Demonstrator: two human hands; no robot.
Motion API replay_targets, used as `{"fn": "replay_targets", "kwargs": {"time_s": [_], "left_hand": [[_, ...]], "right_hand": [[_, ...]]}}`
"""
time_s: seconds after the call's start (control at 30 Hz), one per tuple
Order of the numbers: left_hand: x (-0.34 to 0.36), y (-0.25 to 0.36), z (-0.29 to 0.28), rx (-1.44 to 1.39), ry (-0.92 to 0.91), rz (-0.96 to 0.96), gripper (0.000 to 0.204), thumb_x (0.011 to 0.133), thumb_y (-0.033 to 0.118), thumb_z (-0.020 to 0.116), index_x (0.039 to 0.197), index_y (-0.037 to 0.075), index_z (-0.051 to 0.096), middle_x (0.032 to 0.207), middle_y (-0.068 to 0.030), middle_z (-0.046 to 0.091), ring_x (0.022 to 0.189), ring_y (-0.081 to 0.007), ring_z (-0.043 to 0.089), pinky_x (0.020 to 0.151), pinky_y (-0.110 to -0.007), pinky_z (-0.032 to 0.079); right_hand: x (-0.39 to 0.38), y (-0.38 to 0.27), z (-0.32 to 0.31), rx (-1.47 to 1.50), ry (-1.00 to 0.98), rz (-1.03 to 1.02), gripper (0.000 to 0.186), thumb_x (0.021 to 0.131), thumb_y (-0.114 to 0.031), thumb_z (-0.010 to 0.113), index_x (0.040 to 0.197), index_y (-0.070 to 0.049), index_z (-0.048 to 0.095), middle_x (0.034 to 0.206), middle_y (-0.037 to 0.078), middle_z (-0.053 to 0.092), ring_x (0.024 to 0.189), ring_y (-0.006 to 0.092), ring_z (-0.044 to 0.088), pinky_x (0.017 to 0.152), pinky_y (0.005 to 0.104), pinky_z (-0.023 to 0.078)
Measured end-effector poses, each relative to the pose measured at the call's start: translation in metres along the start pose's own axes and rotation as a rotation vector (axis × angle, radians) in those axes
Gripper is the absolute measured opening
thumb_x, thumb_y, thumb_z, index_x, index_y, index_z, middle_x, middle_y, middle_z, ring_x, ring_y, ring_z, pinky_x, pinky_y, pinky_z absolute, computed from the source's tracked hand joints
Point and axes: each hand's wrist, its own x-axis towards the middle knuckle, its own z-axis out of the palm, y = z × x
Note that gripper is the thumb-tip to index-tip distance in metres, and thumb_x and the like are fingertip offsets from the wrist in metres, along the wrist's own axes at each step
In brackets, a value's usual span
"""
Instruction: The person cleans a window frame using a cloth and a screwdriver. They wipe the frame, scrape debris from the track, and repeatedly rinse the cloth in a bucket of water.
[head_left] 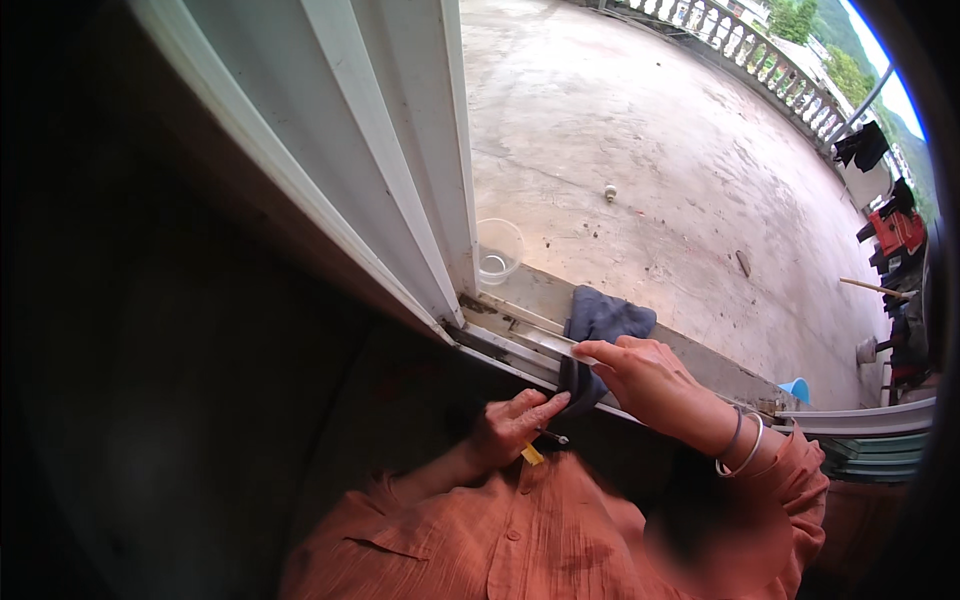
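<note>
A dark grey-blue cloth (610, 317) lies draped across the white sliding-door track (520, 355), its far end bunched on the concrete sill (715, 365) and its near end over the inner edge; the left hand (512, 425) is curled around a slim metal-tipped tool (555, 437), a fingertip touching the cloth's near end; the right hand (650, 378), with 2 bands (758, 437) at its wrist, lies over the cloth's middle, fingers bent, though whether it grips or only presses I cannot tell; the white door panel (340, 130) stands to the left; a clear plastic tub (500, 250) sits just outside; a baluster railing (760, 60) borders the concrete terrace (620, 110).
</note>
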Motion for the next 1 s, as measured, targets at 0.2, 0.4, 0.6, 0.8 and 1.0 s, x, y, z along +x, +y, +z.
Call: {"fn": "replay_targets", "kwargs": {"time_s": [0.2, 0.4, 0.6, 0.8, 1.0], "left_hand": [[0.005, 0.002, -0.006, -0.003, -0.028, -0.001, 0.060, 0.069, -0.006, 0.064, 0.128, 0.004, 0.064, 0.091, -0.0107, 0.062, 0.068, -0.0256, 0.065, 0.058, -0.034, 0.055], [0.006, 0.004, -0.004, -0.009, -0.015, -0.021, 0.058, 0.069, -0.006, 0.064, 0.126, 0.004, 0.065, 0.089, -0.0099, 0.062, 0.065, -0.0250, 0.064, 0.056, -0.034, 0.054], [0.007, 0.001, -0.004, 0.016, -0.009, -0.008, 0.039, 0.071, -0.004, 0.066, 0.109, 0.001, 0.070, 0.086, -0.0077, 0.063, 0.062, -0.0182, 0.063, 0.052, -0.031, 0.052], [0.002, 0.001, -0.002, 0.032, 0.000, -0.034, 0.035, 0.071, -0.004, 0.066, 0.106, 0.000, 0.070, 0.087, -0.0074, 0.063, 0.062, -0.0172, 0.063, 0.051, -0.030, 0.050], [0.005, 0.004, 0.000, 0.063, 0.020, -0.013, 0.035, 0.073, -0.001, 0.066, 0.108, 0.000, 0.070, 0.087, -0.0072, 0.063, 0.061, -0.0169, 0.062, 0.051, -0.029, 0.050]], "right_hand": [[0.026, -0.012, 0.022, 0.009, 0.011, 0.020, 0.027, 0.095, -0.015, 0.052, 0.120, -0.013, 0.063, 0.091, 0.021, 0.065, 0.088, 0.0411, 0.065, 0.073, 0.0468, 0.052], [0.044, -0.008, 0.047, 0.127, 0.096, -0.059, 0.031, 0.093, -0.015, 0.051, 0.123, -0.013, 0.061, 0.097, 0.022, 0.065, 0.090, 0.0411, 0.065, 0.075, 0.0462, 0.052], [0.037, -0.007, 0.062, 0.162, 0.163, -0.113, 0.040, 0.087, -0.012, 0.059, 0.127, -0.013, 0.055, 0.098, 0.020, 0.061, 0.085, 0.0415, 0.065, 0.072, 0.0464, 0.054], [0.030, -0.014, 0.058, 0.087, 0.147, -0.101, 0.049, 0.080, -0.007, 0.064, 0.128, -0.011, 0.054, 0.094, 0.019, 0.057, 0.082, 0.0409, 0.066, 0.068, 0.0459, 0.055], [0.030, -0.012, 0.057, 0.077, 0.142, -0.122, 0.052, 0.080, -0.008, 0.064, 0.131, -0.010, 0.054, 0.094, 0.018, 0.057, 0.081, 0.0397, 0.066, 0.068, 0.0452, 0.054]]}}
